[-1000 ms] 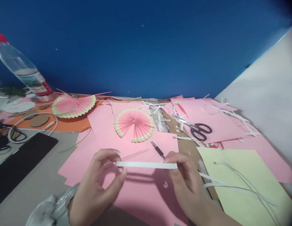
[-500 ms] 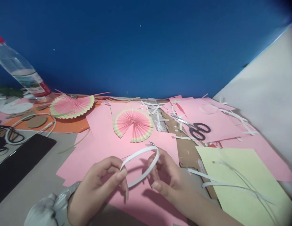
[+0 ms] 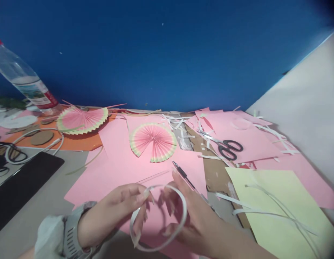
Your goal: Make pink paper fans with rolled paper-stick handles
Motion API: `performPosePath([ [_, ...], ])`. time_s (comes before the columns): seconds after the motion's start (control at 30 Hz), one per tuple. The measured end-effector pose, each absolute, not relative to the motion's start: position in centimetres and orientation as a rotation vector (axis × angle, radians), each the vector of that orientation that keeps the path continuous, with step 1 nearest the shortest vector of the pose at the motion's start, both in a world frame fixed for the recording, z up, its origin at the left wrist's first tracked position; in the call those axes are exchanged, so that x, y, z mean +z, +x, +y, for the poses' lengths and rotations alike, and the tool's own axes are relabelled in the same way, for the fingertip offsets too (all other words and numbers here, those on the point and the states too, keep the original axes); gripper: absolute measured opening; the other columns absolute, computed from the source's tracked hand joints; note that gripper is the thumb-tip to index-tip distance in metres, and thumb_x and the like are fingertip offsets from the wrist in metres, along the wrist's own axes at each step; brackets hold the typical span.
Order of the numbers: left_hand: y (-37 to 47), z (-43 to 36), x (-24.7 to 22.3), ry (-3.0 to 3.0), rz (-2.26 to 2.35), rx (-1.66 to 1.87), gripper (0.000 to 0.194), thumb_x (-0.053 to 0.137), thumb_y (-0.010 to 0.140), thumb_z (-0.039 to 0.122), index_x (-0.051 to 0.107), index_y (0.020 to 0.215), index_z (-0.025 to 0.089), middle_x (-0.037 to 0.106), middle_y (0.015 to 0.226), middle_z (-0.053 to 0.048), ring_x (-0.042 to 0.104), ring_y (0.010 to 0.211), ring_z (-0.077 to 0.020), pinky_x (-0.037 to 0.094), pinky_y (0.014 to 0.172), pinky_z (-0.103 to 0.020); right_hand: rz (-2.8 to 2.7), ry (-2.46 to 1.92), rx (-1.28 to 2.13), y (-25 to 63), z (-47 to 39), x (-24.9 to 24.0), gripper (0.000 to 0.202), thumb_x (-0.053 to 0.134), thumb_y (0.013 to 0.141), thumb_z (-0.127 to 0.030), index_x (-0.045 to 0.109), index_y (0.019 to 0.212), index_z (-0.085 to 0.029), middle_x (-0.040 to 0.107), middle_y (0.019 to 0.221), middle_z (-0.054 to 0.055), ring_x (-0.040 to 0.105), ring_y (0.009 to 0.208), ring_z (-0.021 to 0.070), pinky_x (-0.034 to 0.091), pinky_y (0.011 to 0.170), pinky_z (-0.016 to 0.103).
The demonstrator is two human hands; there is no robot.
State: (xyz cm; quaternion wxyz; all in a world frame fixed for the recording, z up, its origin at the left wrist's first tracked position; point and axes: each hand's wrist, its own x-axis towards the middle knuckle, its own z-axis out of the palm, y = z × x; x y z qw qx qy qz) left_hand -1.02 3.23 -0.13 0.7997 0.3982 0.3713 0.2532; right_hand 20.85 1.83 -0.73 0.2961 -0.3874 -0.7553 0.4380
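Note:
A white paper strip [image 3: 180,212] is bent into a loop at the bottom centre. My left hand [image 3: 120,212] pinches its overlapping ends at the top left of the loop. My right hand [image 3: 193,212] has its fingers inside the loop, holding its right curve. Both hands hover over pink paper sheets [image 3: 115,169]. A black pen [image 3: 183,174] lies just beyond my right fingertips. A folded pink fan disc [image 3: 152,141] lies further back.
Black-handled scissors [image 3: 224,147] lie on pink sheets at the right among white paper strips. A pale yellow sheet [image 3: 277,201] is at the front right. Another fan [image 3: 82,120], an orange sheet, a plastic bottle [image 3: 23,81], cables and a black pad [image 3: 21,187] are at the left.
The strip was held straight between both hands, then curved into an arc, and is now a closed loop. Both hands have come closer together and lower.

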Motion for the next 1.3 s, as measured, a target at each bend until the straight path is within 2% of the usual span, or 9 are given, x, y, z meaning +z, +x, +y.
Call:
performPosePath([
  [0.13,-0.8,3.1,-0.1,0.938,0.834,0.499,0.029,0.054,0.088,0.043,0.059,0.085,0.014,0.061,0.055,0.000,0.055,0.049,-0.0111,0.043,0.054,-0.023,-1.935,-0.828,1.189,21.5,1.9,-0.8,0.066,0.043,0.089,-0.055,0.017,0.145,-0.033,0.054,0.092,0.003,0.052,0.070,0.0175,0.045,0.064,0.031],
  [0.2,-0.5,3.1,0.0,0.977,0.830,0.507,0.029,0.053,0.088,0.044,0.059,0.084,0.015,0.061,0.053,0.001,0.055,0.048,-0.0116,0.044,0.056,-0.024,-1.899,-0.803,1.139,21.6,2.0,-0.6,0.062,0.045,0.087,-0.058,0.024,0.142,-0.038,0.053,0.090,0.002,0.052,0.067,0.0167,0.044,0.060,0.029],
  [0.3,-0.3,2.9,0.1,0.998,0.842,0.493,0.030,0.054,0.087,0.046,0.059,0.084,0.016,0.061,0.054,0.002,0.055,0.048,-0.0111,0.042,0.053,-0.023,-1.901,-0.812,1.049,21.5,2.0,-0.3,0.052,0.052,0.086,-0.053,0.038,0.134,-0.039,0.055,0.085,0.002,0.053,0.067,0.0180,0.044,0.058,0.029],
  [0.43,-0.3,2.7,-0.2,1.043,0.871,0.469,0.031,0.052,0.088,0.047,0.058,0.086,0.016,0.059,0.055,0.003,0.052,0.048,-0.0092,0.037,0.051,-0.021,-1.919,-0.819,0.996,21.4,2.0,0.0,0.036,0.052,0.089,-0.040,0.048,0.124,-0.033,0.056,0.081,0.001,0.054,0.065,0.0162,0.045,0.058,0.028],
  [0.63,-0.3,2.5,-0.6,1.058,0.858,0.512,0.030,0.047,0.090,0.045,0.057,0.088,0.016,0.049,0.045,0.007,0.043,0.043,-0.0084,0.035,0.053,-0.022,-1.964,-0.883,0.844,21.6,1.9,0.6,0.030,0.047,0.090,-0.023,0.051,0.120,-0.030,0.059,0.080,0.001,0.056,0.065,0.0147,0.045,0.059,0.026],
  [0.87,0.0,2.6,0.0,0.995,0.900,0.454,0.039,0.052,0.083,0.055,0.059,0.085,0.016,0.048,0.045,0.006,0.046,0.043,-0.0099,0.035,0.050,-0.022,-1.988,-1.088,0.757,21.6,1.9,0.9,0.023,0.043,0.093,-0.027,0.059,0.110,-0.026,0.067,0.079,0.003,0.063,0.067,0.0183,0.049,0.062,0.029],
  [1.1,-0.4,2.6,0.1,1.026,0.937,0.387,0.038,0.051,0.084,0.052,0.060,0.083,0.015,0.052,0.051,0.003,0.045,0.041,-0.0078,0.027,0.045,-0.020,-2.123,-1.090,0.606,21.8,1.9,0.3,0.022,0.038,0.094,-0.021,0.056,0.108,-0.025,0.071,0.089,0.003,0.066,0.080,0.0171,0.050,0.069,0.028],
  [1.3,-0.3,2.7,-0.2,0.980,0.920,0.401,0.038,0.052,0.084,0.051,0.061,0.090,0.015,0.052,0.053,0.003,0.047,0.044,-0.0079,0.030,0.044,-0.018,-2.131,-1.071,0.567,22.0,1.8,0.4,0.026,0.034,0.094,-0.019,0.054,0.108,-0.025,0.071,0.090,0.004,0.066,0.080,0.0167,0.050,0.065,0.027],
])
